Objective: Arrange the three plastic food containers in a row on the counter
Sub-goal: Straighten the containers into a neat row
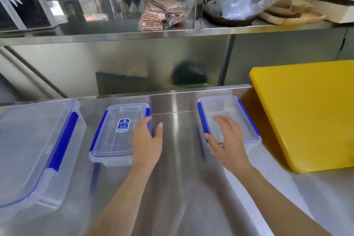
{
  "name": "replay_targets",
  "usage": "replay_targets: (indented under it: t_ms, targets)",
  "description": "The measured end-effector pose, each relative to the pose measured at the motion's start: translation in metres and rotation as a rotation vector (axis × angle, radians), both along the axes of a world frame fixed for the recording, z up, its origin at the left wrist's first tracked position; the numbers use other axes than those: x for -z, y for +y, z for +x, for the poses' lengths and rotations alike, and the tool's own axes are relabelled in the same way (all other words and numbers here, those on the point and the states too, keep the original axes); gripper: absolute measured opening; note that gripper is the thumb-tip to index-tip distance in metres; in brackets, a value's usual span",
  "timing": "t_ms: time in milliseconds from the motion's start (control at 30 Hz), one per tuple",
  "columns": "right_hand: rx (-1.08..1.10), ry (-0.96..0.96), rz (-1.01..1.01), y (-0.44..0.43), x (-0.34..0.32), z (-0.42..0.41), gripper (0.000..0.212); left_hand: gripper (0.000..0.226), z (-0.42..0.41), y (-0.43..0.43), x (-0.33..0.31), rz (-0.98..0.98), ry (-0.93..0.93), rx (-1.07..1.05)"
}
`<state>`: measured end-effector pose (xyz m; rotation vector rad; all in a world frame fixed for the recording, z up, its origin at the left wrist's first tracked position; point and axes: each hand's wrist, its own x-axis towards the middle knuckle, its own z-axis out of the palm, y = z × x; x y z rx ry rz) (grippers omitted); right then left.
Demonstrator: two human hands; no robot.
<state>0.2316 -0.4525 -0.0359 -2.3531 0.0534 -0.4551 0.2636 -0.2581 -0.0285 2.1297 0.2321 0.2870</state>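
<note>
Three clear plastic containers with blue clips stand on the steel counter [176, 159]. The large container [28, 149] is at the far left. A middle container [115, 136] with a blue label on its lid sits beside it. The right container [228, 117] stands near the yellow board. My left hand [146, 142] rests against the middle container's right side, fingers spread and the thumb off to the right. My right hand [228, 143] lies on the right container's lid, fingers over its near left corner. Neither container looks lifted.
A thick yellow cutting board [306, 117] covers the counter's right end, close to the right container. Above, a steel shelf [172, 32] holds a bag of brown wafers [162, 13], a dark bowl with plastic wrap [235, 11] and wooden trays [293, 11].
</note>
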Motion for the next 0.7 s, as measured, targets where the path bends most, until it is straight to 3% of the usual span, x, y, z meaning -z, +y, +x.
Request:
replay_targets:
  t_ms: [133, 200, 300, 467, 700]
  targets:
    - [-0.306, 0.191, 0.067, 0.075, 0.007, 0.015, 0.068, 0.055, 0.012, 0.089, 0.004, 0.141, 0.127, -0.289]
    - [-0.399, 0.318, 0.162, 0.107, 0.008, 0.022, 0.080, 0.069, 0.011, 0.120, 0.008, 0.180, 0.244, -0.305]
    - [-0.504, 0.394, 0.271, 0.142, 0.011, 0.030, 0.086, 0.075, 0.006, 0.144, 0.018, 0.075, 0.293, -0.260]
    - [-0.465, 0.458, 0.263, 0.160, 0.025, 0.042, 0.103, 0.039, -0.002, 0.132, 0.032, -0.149, 0.247, -0.106]
    - [-0.406, 0.361, 0.231, 0.123, 0.026, 0.041, 0.085, 0.040, -0.002, 0.094, 0.039, -0.126, 0.236, -0.104]
